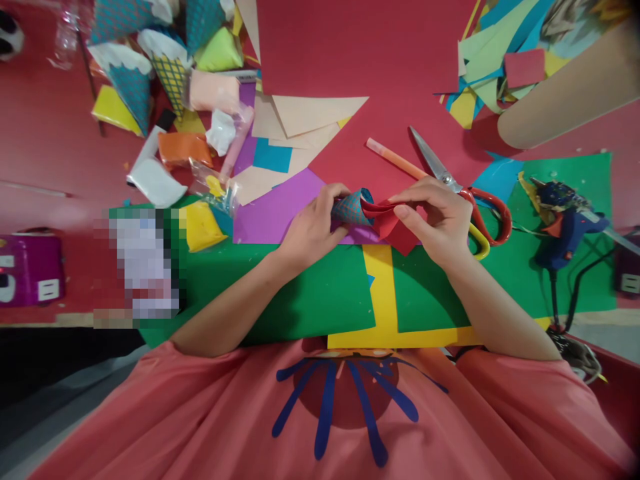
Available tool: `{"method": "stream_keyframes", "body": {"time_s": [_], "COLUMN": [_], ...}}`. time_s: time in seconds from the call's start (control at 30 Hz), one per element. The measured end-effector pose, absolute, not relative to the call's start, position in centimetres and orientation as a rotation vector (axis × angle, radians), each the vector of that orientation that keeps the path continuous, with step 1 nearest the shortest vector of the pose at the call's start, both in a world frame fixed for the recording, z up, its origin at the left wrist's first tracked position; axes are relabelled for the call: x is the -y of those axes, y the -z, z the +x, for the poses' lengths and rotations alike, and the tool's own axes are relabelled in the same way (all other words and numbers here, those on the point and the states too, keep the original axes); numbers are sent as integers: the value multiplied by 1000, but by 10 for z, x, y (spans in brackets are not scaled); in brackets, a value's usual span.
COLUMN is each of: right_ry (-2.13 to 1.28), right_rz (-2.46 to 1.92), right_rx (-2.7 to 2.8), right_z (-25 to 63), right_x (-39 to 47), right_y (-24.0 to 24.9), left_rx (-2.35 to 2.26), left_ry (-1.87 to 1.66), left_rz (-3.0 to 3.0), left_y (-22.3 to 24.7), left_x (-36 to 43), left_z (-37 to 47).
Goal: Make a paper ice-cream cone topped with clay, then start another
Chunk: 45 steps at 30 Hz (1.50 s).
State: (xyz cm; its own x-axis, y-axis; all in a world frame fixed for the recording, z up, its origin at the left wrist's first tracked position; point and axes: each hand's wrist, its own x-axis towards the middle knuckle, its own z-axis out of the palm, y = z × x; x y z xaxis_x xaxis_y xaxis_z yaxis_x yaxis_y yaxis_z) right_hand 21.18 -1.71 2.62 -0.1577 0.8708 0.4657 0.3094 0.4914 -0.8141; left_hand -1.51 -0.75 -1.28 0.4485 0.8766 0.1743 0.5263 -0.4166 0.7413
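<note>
In the middle of the head view, my left hand (316, 223) is closed around a small blue patterned paper cone (353, 207), whose open end faces right. My right hand (436, 217) pinches a folded piece of red paper (385, 219) between thumb and fingers, right beside the cone's opening. Where the red paper meets the cone, I cannot tell if it goes inside. Beneath both hands lie purple (270, 213) and green sheets (310, 287). Scissors with red handles (483, 203) and an orange pen (395, 159) lie just beyond my right hand.
A glue gun (567, 233) with its cable rests on green paper at the right. Finished cones (125, 77) and clay packets (185, 148) crowd the upper left. A cardboard tube (565, 93) and paper scraps (500, 53) are at the upper right. A purple box (33, 270) stands far left.
</note>
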Motion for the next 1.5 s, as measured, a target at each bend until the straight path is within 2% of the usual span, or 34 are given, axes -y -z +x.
{"method": "stream_keyframes", "body": {"time_s": [0.9,1.13,1.37,1.5], "right_ry": [-838,-472,-569,-541], "right_rz": [-986,-912,-1123,-1027], "right_rx": [1683,1906,2017,1987], "right_z": [215,216,216,214], "right_x": [23,20,24,23], "right_y": [-24,-30,-30,-30], "left_rx": [-1110,-1144,-1101,-1065], "left_ry": [-872,-836,-797,-772], "left_rz": [1938,1926,1957,1960], "left_y": [13,13,11,10], "left_x": [7,8,10,11], "left_z": [-13,-11,-10,-10]}}
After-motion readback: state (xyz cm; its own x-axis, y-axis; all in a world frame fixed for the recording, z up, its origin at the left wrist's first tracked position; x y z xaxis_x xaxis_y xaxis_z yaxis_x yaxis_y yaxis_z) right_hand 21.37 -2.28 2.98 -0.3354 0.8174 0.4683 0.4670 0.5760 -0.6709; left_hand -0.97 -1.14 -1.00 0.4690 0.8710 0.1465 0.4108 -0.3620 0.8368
